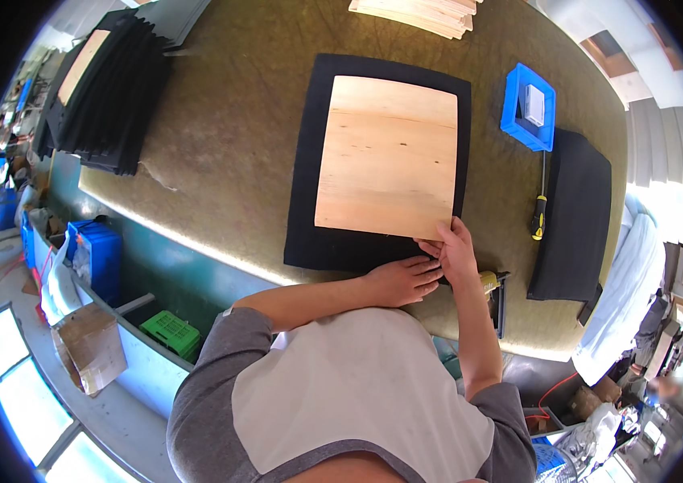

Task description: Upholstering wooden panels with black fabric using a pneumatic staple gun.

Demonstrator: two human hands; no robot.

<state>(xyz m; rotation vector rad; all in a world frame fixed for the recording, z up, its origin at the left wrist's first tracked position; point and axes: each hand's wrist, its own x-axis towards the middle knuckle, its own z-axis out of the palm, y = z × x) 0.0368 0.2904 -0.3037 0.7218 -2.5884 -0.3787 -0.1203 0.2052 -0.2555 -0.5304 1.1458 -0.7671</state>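
A pale plywood panel (389,157) lies on a larger black sheet (303,193), leaving a black border around it that is widest at the near side. My right hand (456,253) grips the panel's near right corner between thumb and fingers. Just left of it, my left hand (406,280) rests at the near edge of the black sheet, fingers stretched out and holding nothing. Partly hidden behind my right forearm is a yellow and black tool (496,294), which looks like a nail or staple gun.
The brown-topped table (237,121) also bears a tall stack of black sheets (112,101) at far left and wooden panels (426,14) at the far edge. To the right are a blue tray (505,113) holding a white box, a screwdriver (538,217) and more black sheets (571,217).
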